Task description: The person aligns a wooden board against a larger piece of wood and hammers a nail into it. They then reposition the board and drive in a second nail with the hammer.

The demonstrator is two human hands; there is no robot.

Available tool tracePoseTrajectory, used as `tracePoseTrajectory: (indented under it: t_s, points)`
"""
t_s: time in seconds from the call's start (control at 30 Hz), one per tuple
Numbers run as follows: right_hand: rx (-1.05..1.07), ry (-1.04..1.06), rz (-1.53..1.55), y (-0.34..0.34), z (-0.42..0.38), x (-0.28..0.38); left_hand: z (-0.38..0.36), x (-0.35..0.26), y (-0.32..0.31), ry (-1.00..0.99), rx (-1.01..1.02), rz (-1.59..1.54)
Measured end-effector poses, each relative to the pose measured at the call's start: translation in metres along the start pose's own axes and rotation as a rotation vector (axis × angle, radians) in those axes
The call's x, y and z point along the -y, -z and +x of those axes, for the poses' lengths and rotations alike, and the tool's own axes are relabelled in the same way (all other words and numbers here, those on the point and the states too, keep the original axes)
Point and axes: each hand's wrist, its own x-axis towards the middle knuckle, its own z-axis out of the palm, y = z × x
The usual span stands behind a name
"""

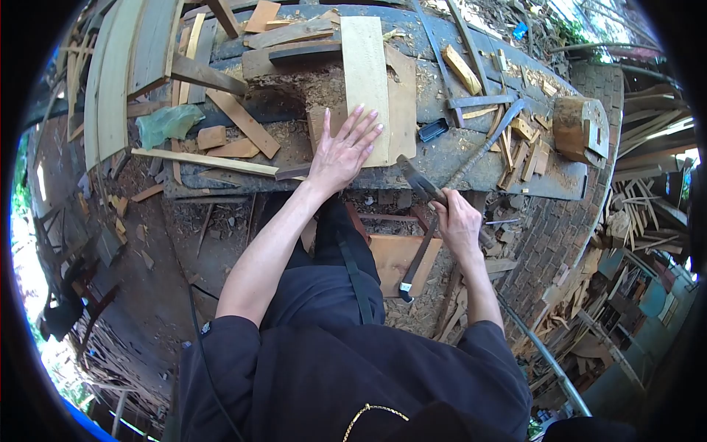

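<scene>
Wood scraps point(121, 207) litter the dusty floor point(151, 291) here, and brick paving point(571, 221) runs past the right end of the workbench point(549, 190). Beyond the bricks, loose timber point(655, 155) lies heaped, with a slanting pipe point(551, 361) nearby. Daylight point(37, 295) glares in from the left; greenery point(565, 33) shows at upper right.

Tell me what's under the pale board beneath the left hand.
Past the right edge of the pale board, a browner board juts out from below. What the pale board's middle covers cannot be seen.
</scene>
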Motion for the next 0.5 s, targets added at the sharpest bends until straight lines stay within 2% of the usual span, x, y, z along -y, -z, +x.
tracePoseTrajectory:
  t_s: [0.07,0.17,0.3,0.37,0.43,0.5]
  points:
    - [0.045,0.072,-0.045,0.01,0.014,-0.004,0.0,0.0,0.002,0.01,-0.079,-0.113]
    - [0.109,0.22,-0.074,0.006,0.022,-0.015,0.0,0.0,0.005,0.008,-0.053,-0.037]
    - [0.105,0.382,-0.054,0.004,0.03,-0.025,-0.002,-0.001,0.005,0.041,-0.045,-0.055]
    - [0.035,0.499,0.017,0.003,0.032,-0.026,-0.001,-0.002,0.005,0.03,-0.041,-0.07]
    - [0.073,0.474,-0.048,0.002,0.04,-0.026,-0.001,-0.002,0.002,0.034,-0.047,-0.065]
    - [0.153,0.353,-0.167,0.001,0.044,-0.029,-0.001,-0.003,0.002,0.035,-0.051,-0.056]
